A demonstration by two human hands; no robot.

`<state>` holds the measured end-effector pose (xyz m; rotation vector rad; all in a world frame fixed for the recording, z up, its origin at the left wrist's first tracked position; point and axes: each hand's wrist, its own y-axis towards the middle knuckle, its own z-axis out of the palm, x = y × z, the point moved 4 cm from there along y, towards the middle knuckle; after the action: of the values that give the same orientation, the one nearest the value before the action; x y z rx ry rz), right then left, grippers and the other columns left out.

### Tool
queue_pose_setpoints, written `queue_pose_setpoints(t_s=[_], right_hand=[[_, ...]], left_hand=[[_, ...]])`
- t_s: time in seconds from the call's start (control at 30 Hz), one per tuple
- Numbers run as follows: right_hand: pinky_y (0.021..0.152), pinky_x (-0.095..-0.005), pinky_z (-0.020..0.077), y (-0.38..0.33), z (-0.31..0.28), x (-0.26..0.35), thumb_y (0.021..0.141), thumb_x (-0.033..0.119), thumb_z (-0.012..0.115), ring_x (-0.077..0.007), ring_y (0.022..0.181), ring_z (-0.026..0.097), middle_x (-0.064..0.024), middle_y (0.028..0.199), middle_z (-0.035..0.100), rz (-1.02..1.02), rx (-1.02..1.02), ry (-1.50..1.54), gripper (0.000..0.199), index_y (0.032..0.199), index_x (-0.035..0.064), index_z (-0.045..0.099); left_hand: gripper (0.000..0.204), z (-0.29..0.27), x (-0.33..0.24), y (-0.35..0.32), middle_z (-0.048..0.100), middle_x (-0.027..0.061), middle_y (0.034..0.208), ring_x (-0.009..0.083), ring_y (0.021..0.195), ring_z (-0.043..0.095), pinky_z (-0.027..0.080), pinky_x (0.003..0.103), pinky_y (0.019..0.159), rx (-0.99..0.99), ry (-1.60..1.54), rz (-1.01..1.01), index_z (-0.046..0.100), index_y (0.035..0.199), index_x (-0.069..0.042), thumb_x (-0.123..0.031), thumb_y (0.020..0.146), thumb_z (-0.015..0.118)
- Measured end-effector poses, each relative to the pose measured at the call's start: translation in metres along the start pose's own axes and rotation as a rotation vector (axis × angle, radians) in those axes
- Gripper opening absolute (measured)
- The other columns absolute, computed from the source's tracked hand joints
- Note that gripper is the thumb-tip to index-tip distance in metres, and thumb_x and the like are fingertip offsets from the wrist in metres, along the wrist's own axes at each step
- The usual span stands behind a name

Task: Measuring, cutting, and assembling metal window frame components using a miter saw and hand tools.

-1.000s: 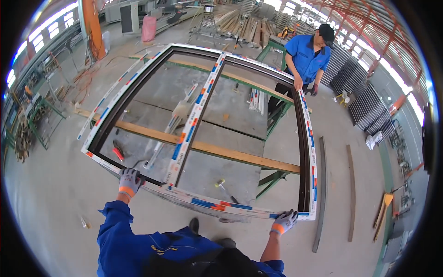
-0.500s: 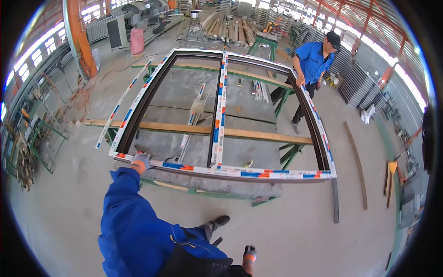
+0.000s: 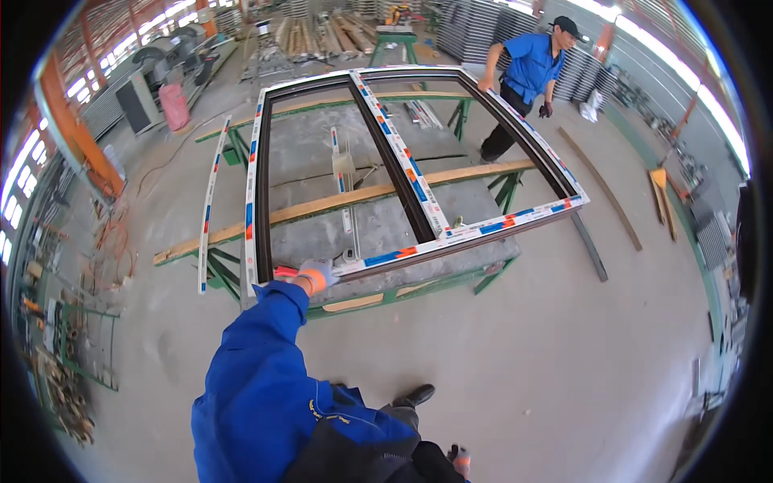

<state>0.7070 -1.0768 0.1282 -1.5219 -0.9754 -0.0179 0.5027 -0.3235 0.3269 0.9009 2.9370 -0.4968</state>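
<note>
Frame (image 3: pixel 412 173) of dark profile, dressed in white tape with blue and orange patches, lies turned at an angle over a grey work table (image 3: pixel 475 259) with green legs; its front right corner reaches out past the table top. From where I sit, I see two wooden beams crossing beneath it, the nearer beam (image 3: pixel 322 206) being the wider one in my view. My left hand (image 3: pixel 320 275), in a grey glove with an orange cuff, is at the front rail, close to the left corner. Its fingers are bent around this rail and have hold of it, although the tips are hidden from me. Just beside this hand a red object (image 3: pixel 284 271) shows. My right hand (image 3: pixel 460 457) is low near the body, well apart from the rail; it is small and partly covered, so I cannot tell how far its fingers are open or if they hold something. At the far right corner a co-worker (image 3: pixel 531 60) in a blue shirt has one hand on the frame. To the left, a loose taped strip (image 3: pixel 213 193) lies across the beam ends.
</note>
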Motion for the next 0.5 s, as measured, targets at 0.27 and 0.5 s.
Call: queue_pose_setpoints(t_s=[0.27,0.5], right_hand=[[0.087,-0.0397,0.0523,-0.170,0.363,0.094,0.094,0.036,0.059,-0.0261,0.106,0.063,-0.0160,0.124,0.061,-0.108,0.759,0.090,0.057,0.140,0.0065,0.043],[0.078,-0.0317,0.0506,-0.255,0.362,0.060,0.091,0.032,0.064,-0.0180,0.095,0.061,-0.0074,0.103,0.063,-1.477,0.172,-0.428,0.043,0.121,0.0018,0.055]], left_hand=[[0.063,0.043,-0.076,-0.100,0.068,0.0239,0.088,0.0380,0.084,0.067,0.053,0.047,0.075,0.154,-0.139,0.380,0.066,0.092,0.001,-0.058,0.071,0.066],[0.067,0.039,-0.259,-0.241,0.068,0.0232,0.091,0.0377,0.085,0.066,0.052,0.047,0.079,0.300,-0.294,0.735,0.059,0.102,0.001,-0.060,0.075,0.066]])
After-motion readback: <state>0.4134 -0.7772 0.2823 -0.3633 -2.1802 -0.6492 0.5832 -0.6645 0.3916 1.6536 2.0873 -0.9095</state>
